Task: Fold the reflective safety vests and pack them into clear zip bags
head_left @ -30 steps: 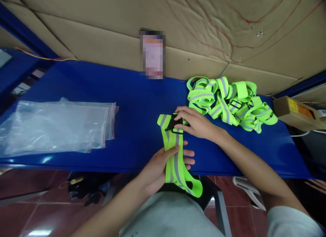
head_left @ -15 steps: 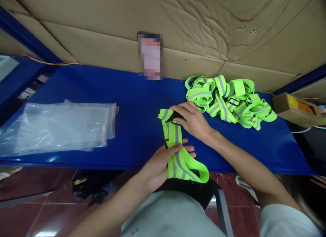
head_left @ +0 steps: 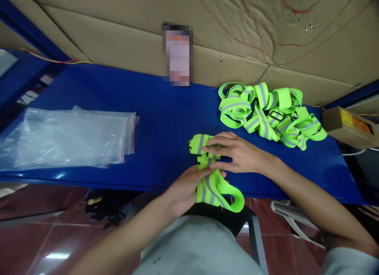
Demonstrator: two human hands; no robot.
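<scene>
A neon-green reflective strap (head_left: 209, 184) with grey stripes lies folded between my hands, over the table's front edge. My left hand (head_left: 186, 188) is closed on its middle, thumb on top and fingers beneath. From there a loose loop hangs toward my lap. My right hand (head_left: 229, 152) rests over the strap's folded upper end, fingers curled against the band; the fingertips partly cover the folds. Behind my right hand lies a tangled heap of similar green straps (head_left: 263, 109), some with black buckles.
Clear zip bags (head_left: 74, 139) with red seals are stacked on the left of the blue table (head_left: 166, 109). A pixelated phone-like object (head_left: 178, 56) leans against the cardboard wall (head_left: 118, 46). At the right end stands a small cardboard box (head_left: 349, 127).
My right hand has folded the strap's upper end down and over, covering the black part that showed before. It now sits closer to my left hand, which keeps its hold.
</scene>
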